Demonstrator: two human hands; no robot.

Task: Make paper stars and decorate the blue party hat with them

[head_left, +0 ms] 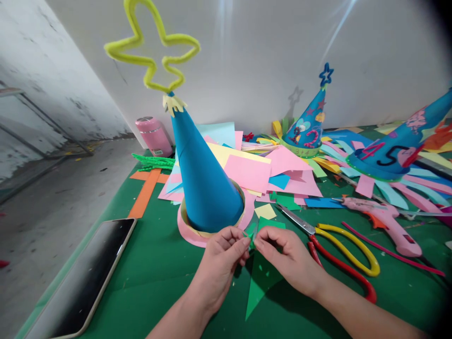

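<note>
Between my two hands is a small piece of green paper [252, 231], pinched at its edges. My left hand [226, 249] grips it with thumb and fingertips from the left. From the right, my right hand [282, 249] pinches it the same way. Just beyond them stands a blue paper cone hat [205, 174] with a pink brim [183, 230] and a yellow pipe-cleaner star [155, 47] on its tip. A larger green paper sheet [263, 278] lies under my right hand. Scissors [310, 230] with red and yellow handles lie open to the right.
A phone [92, 273] lies at the left edge of the green-covered table [155, 263]. Coloured paper sheets [247, 172] pile up behind the cone. Decorated hats [305, 122], a pink glue gun [384, 216], orange strips [144, 193], green pipe cleaners [153, 162] and a pink bottle [154, 136] surround it.
</note>
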